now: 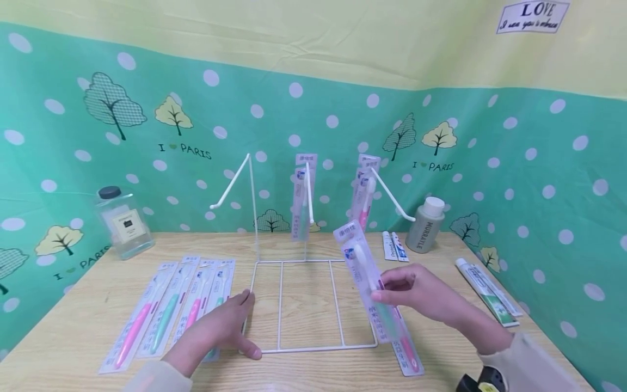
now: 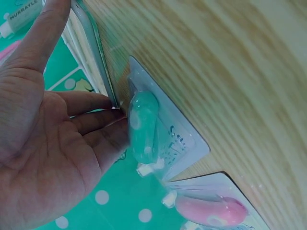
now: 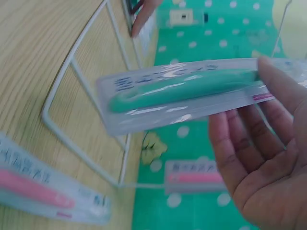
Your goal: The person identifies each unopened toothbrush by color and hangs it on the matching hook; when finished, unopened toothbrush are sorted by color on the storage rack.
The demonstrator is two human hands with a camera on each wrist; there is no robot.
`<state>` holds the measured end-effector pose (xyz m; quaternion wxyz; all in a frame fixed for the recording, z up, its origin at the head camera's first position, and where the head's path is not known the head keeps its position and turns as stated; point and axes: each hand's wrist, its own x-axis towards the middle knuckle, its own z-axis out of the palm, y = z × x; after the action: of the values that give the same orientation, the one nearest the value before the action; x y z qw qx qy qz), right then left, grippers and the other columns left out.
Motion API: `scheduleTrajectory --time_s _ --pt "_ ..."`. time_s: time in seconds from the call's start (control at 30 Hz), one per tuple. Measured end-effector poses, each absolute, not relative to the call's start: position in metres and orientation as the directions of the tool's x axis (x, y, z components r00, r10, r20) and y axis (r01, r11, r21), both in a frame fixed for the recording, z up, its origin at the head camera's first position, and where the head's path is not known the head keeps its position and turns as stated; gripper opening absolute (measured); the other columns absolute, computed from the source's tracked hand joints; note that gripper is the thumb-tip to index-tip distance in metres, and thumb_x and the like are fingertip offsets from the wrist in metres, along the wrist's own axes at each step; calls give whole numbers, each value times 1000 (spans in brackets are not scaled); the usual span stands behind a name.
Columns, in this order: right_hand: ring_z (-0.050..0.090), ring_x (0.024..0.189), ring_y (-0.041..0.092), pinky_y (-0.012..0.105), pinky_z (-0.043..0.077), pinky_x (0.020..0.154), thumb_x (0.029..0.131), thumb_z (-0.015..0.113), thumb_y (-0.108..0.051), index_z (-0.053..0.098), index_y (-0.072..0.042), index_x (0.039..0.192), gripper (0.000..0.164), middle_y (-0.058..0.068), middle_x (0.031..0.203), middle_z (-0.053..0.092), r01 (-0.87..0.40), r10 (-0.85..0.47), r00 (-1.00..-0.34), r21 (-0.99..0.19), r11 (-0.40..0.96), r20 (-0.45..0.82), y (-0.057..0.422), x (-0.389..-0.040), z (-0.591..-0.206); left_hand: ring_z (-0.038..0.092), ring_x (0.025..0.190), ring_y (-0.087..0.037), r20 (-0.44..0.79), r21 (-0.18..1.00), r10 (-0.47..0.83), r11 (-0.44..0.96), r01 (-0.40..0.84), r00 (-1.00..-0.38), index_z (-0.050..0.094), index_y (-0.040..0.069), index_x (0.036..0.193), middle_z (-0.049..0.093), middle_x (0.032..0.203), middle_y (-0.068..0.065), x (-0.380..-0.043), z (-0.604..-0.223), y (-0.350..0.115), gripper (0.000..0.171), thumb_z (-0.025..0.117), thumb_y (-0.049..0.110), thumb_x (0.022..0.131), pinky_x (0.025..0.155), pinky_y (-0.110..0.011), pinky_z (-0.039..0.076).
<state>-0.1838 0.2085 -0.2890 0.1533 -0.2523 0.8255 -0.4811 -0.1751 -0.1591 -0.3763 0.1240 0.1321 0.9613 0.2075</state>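
Note:
My right hand (image 1: 416, 291) pinches a packaged toothbrush (image 1: 360, 256) with a green handle between thumb and fingers. It holds the pack tilted over the right side of a white wire display rack (image 1: 313, 349). In the right wrist view the green handle (image 3: 182, 90) shows through the clear plastic. My left hand (image 1: 222, 324) rests at the left side of the rack's base, its fingers extended and its thumb by the front corner. A green packaged toothbrush (image 2: 144, 127) lies close beside that hand. Green and pink packs hang on the rack's middle hook (image 1: 309, 193) and right hook (image 1: 392, 196).
Several packaged toothbrushes (image 1: 132, 335) lie at left on the wooden table. A pink one (image 1: 410, 356) lies partly behind the held pack. A glass bottle (image 1: 128, 223) stands back left; a grey bottle (image 1: 425, 226), small tubes (image 1: 390, 246) and toothpaste (image 1: 485, 291) are at right.

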Motion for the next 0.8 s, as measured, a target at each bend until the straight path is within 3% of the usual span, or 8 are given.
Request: scheduleTrajectory --time_s 0.2,0.37,0.53,0.8 --pt "62 86 27 36 53 77 85 63 -15 66 -6 104 21 11 97 65 -319 -558 -823 -900 296 109 192 -170 -276 25 127 -45 -187 432 303 880 199 -935 31 -10 136 24 141 -30 -175 -376 -159 122 79 54 44 103 -54 25" --pt "63 81 27 39 54 74 86 62 -9 66 -2 104 20 13 94 66 -401 -607 -766 -896 191 213 176 -165 -266 25 127 -46 -180 434 304 878 202 -935 30 -10 135 24 141 -31 -175 -376 -160 122 80 54 44 103 -55 25" --pt "64 83 28 39 54 75 86 62 -9 66 0 105 22 13 96 66 -408 -634 -738 -902 144 232 159 -163 -261 25 127 -45 -169 424 322 877 226 -932 30 -11 135 25 140 -31 -175 -378 -161 123 78 56 44 103 -53 25" --pt "63 80 26 37 54 72 86 62 -13 68 -3 101 20 12 92 66 -390 -619 -757 -905 171 209 143 -166 -268 25 128 -44 -168 419 322 879 228 -932 30 -10 135 25 141 -29 -176 -380 -160 125 76 59 42 104 -52 25"
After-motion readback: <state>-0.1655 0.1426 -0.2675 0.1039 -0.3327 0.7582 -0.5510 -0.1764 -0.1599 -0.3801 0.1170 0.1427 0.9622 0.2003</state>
